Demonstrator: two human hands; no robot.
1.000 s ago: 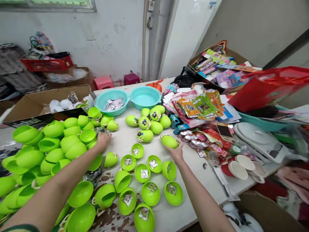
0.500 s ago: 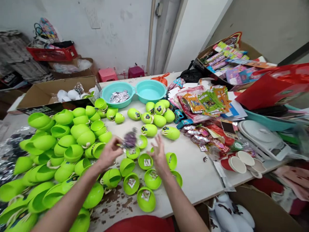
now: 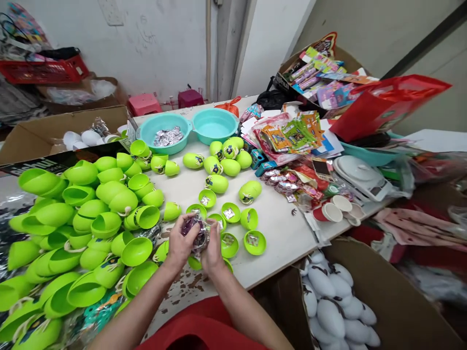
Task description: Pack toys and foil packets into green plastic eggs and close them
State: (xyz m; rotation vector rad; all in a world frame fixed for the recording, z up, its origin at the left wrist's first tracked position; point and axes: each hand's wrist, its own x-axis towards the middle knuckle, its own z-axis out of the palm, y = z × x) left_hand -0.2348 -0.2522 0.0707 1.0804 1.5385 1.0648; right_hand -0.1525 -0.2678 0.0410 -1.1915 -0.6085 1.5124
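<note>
A small clear packet with something dark purple inside (image 3: pixel 197 231) is between my two hands. My left hand (image 3: pixel 179 245) is closed on its left side, thumb on top. My right hand (image 3: pixel 213 249) presses against its right side with fingers together. Around and under the hands stand open green egg halves (image 3: pixel 255 242), several with a small silvery packet (image 3: pixel 229 213) inside. Beyond them lie closed green plastic eggs (image 3: pixel 217 184) with dark stickers. To the left is a heap of green egg shells (image 3: pixel 109 192), many with pale cords. My hands hide some of the halves.
Two turquoise basins (image 3: pixel 215 125) stand at the back, the left one holding silvery packets (image 3: pixel 168 136). A carton (image 3: pixel 69 119) with white eggs is back left. Snack packets (image 3: pixel 292 133), a white scale (image 3: pixel 361 170) and paper cups (image 3: pixel 332 212) lie right. White eggs (image 3: pixel 330 316) fill a box below.
My right hand has moved from the closed eggs to the packet in my left hand, and both now hold it. The view has shifted, and one closed egg has turned.
</note>
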